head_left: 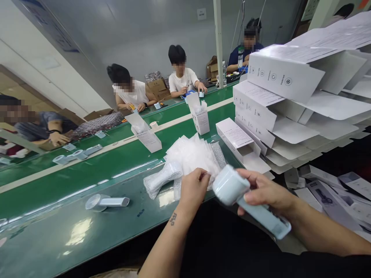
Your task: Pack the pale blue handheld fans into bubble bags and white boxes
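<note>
Gripped a pale-blue device (231, 186) in the right hand (272, 193) at four o'clock and pinched white bags (191, 155) with the left hand (194, 187) at six.

The glossy tabletop (110, 227) is green. On it, at left, lies a pale-blue device (114, 202); to its right sit a bubble-wrapped bundle (162, 178) and, touching it, a heap of white bags (189, 154). Beyond runs a green belt (177, 129), bearing an open box (203, 122) and, farther left, a second box (150, 139), tilted in view.
</note>
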A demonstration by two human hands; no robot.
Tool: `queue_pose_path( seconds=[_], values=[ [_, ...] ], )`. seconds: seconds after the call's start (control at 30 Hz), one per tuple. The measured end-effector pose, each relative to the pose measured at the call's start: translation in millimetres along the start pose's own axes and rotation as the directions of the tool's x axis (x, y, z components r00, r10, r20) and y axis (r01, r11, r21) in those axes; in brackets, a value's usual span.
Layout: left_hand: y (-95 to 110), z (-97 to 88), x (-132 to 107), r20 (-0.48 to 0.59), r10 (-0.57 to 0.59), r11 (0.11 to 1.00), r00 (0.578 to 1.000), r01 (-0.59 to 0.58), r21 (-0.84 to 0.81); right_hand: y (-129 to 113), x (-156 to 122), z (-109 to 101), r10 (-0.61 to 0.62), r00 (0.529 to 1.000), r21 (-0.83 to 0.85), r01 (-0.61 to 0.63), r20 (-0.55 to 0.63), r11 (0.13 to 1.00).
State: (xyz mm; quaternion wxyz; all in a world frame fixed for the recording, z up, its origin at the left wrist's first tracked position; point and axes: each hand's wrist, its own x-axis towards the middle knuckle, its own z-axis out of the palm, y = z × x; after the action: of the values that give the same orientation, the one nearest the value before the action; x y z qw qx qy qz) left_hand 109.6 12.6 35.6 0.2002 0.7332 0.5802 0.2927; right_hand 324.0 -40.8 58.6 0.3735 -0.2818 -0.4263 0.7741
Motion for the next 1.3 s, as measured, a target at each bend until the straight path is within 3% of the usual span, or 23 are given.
queue_pose_path(
  seconds=[0.07,0.2,0.27,0.37,0.47,0.53,0.57,0.6,0.67,0.73,0.77,0.87,0.97,1.07,1.13,1.17,1.23,1.3],
  values=[
    [9,-6.0,2,-0.011,0.032,0.999,0.999,-0.032,-0.034,14,-3,2,0.053,0.998,0.033,-0.054,0.019,0.998],
    [14,-8.8,-6,-0.013,0.267,0.96,0.964,-0.267,-0.077,31,3,-3,0.086,0.996,0.187,-0.091,0.033,0.978],
    [12,-9.4,-13,0.021,0.327,0.937,0.945,-0.321,-0.137,32,7,-7,0.066,0.994,0.231,-0.084,0.085,0.969],
    [11,-11.2,-24,-0.029,0.197,0.944,0.98,-0.197,-0.266,31,10,-8,0.064,0.994,0.206,-0.082,0.093,0.975],
    [16,-13.8,-33,-0.172,0.008,0.926,0.985,-0.072,-0.37,35,12,-6,0.125,0.992,0.076,-0.123,-0.025,0.989],
    [22,-15.1,-40,-0.221,0.127,0.948,0.967,-0.184,-0.26,40,11,-4,0.129,0.988,0.009,-0.129,-0.088,0.992],
    [23,-15.7,-44,-0.224,0.264,0.942,0.938,-0.301,-0.15,41,9,-3,0.118,0.988,0.005,-0.118,-0.1,0.993],
    [24,-16.2,-48,-0.217,0.416,0.901,0.883,-0.432,-0.03,42,8,-2,0.099,0.989,0.017,-0.097,-0.107,0.995],
    [20,-17.5,-57,-0.188,0.661,0.75,0.726,-0.636,0.184,41,4,-1,0.058,0.989,0.053,-0.051,-0.133,0.997],
    [13,-18.0,-67,-0.167,0.778,0.624,0.606,-0.714,0.318,38,0,0,0.034,0.985,0.049,-0.026,-0.169,0.998],
    [9,-17.3,-71,-0.162,0.796,0.598,0.583,-0.717,0.357,36,-2,1,0.028,0.981,0.035,-0.022,-0.191,0.999],
    [0,-7.5,-81,-0.213,0.768,0.63,0.605,-0.65,0.426,33,-4,3,0.035,0.972,0.026,-0.03,-0.231,0.999],
    [-2,14.8,-85,-0.383,0.649,0.756,0.657,-0.497,0.426,35,-1,6,0.052,0.965,0.066,-0.037,-0.256,0.997],
    [1,36.8,-82,-0.5,0.38,0.923,0.778,-0.282,0.263,43,3,8,0.068,0.95,0.104,-0.037,-0.305,0.994],
    [5,42.4,-81,-0.476,0.205,0.978,0.855,-0.155,0.142,49,3,8,0.08,0.941,0.12,-0.043,-0.328,0.992],
    [8,41.7,-81,-0.457,0.174,0.984,0.872,-0.135,0.117,52,2,8,0.087,0.938,0.124,-0.048,-0.335,0.991],
    [16,35.3,-84,-0.421,0.27,0.962,0.866,-0.229,0.148,57,-2,7,0.111,0.938,0.14,-0.068,-0.327,0.988],
    [25,26.5,-91,-0.362,0.491,0.871,0.793,-0.438,0.221,60,-8,6,0.156,0.949,0.166,-0.113,-0.275,0.98]
  ],
)
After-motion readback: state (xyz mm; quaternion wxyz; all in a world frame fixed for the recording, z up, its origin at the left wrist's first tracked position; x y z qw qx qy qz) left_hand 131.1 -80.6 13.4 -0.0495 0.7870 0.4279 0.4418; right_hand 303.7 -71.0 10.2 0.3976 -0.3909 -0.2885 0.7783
